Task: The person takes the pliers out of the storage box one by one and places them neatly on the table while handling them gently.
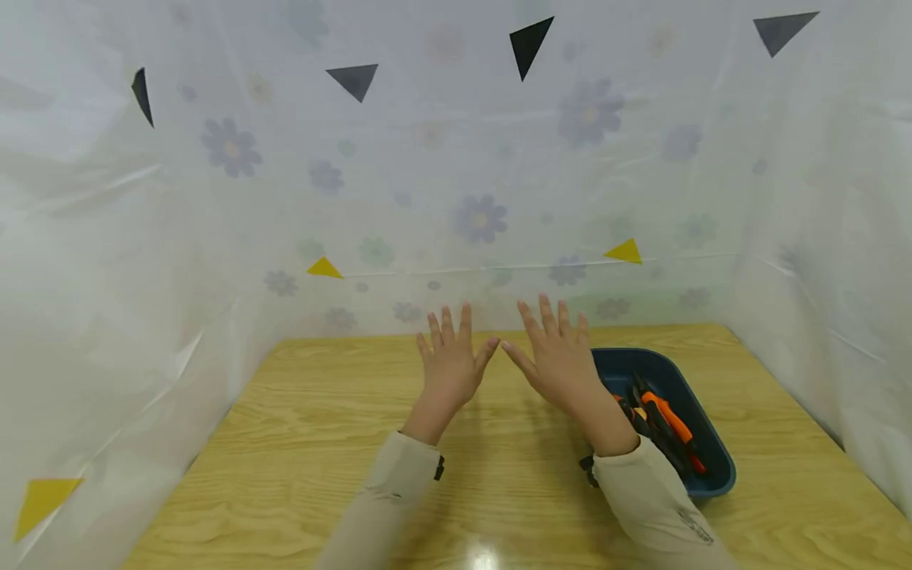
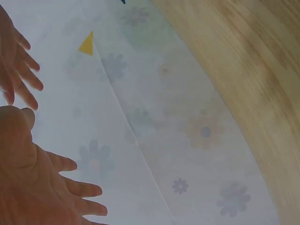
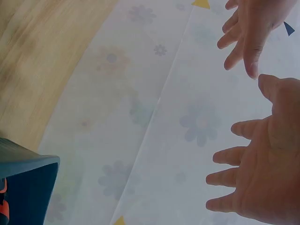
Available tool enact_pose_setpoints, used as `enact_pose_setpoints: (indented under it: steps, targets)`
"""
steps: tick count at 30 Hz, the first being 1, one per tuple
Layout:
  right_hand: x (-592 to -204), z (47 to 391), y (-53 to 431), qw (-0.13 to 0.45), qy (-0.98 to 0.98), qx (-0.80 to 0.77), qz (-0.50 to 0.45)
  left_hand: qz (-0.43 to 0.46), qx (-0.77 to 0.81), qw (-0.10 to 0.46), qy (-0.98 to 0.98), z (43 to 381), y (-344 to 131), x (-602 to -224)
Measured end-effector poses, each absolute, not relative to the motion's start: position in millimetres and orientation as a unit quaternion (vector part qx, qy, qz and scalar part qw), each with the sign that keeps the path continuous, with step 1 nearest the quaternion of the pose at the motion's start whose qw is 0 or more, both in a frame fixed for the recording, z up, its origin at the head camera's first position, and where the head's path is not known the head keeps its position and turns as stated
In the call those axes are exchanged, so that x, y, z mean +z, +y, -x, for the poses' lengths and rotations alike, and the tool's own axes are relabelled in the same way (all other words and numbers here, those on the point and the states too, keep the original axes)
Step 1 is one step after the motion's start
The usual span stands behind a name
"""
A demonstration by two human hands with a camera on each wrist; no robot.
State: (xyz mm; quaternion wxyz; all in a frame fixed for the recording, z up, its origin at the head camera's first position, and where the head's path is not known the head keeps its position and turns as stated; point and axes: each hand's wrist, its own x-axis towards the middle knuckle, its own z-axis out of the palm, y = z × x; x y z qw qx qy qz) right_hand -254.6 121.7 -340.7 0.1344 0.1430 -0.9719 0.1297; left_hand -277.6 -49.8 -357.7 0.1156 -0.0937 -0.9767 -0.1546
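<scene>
Both hands hover above the wooden table (image 1: 306, 419), palms down, with nothing held. The left hand (image 1: 450, 368) has its fingers straight and spread. Its thumb tip nearly meets that of the right hand (image 1: 563, 364), whose fingers are spread too. In the left wrist view the left palm (image 2: 28, 183) shows at lower left. The right wrist view has the right palm (image 3: 262, 173) at the right side. Beside the right forearm stands a dark blue tray (image 1: 720, 451). It holds pliers with orange handles (image 1: 670, 418) and other hand tools, partly hidden by the forearm.
A white flower-patterned sheet (image 1: 427, 198) hangs behind the table, and pale sheeting (image 1: 107, 277) encloses both sides. Black, grey and yellow triangles are on it, one a yellow triangle (image 1: 325, 268). Dark straps (image 1: 438, 468) sit at the cuffs.
</scene>
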Motion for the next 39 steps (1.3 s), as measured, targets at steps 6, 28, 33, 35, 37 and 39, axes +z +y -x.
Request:
enact_pose_setpoints:
  steps: [6,28,33,35,37,39]
  targets:
    - [-343.5,249.9,128.5,0.138,-0.972,0.129,-0.139,0.097,-0.166,0.125,-0.973,272.4,-48.1,-356.3]
    - [-340.5,232.4,146.9,0.164,-0.967,0.108,-0.16,0.109,-0.179,0.138,-0.968,251.2,-36.2,-354.4]
    - [-340.8,228.0,153.9,0.159,-0.968,0.107,-0.161,0.115,-0.17,0.147,-0.968,246.1,-32.3,-353.8]
    - [-341.2,226.2,157.0,0.16,-0.968,0.107,-0.16,0.118,-0.17,0.151,-0.967,244.6,-30.8,-353.7]
    - [-341.9,224.3,160.6,0.16,-0.969,0.104,-0.158,0.122,-0.173,0.156,-0.965,243.1,-29.5,-353.8]
    - [-342.6,222.4,164.1,0.162,-0.969,0.1,-0.156,0.126,-0.18,0.16,-0.962,241.2,-28.3,-353.2]
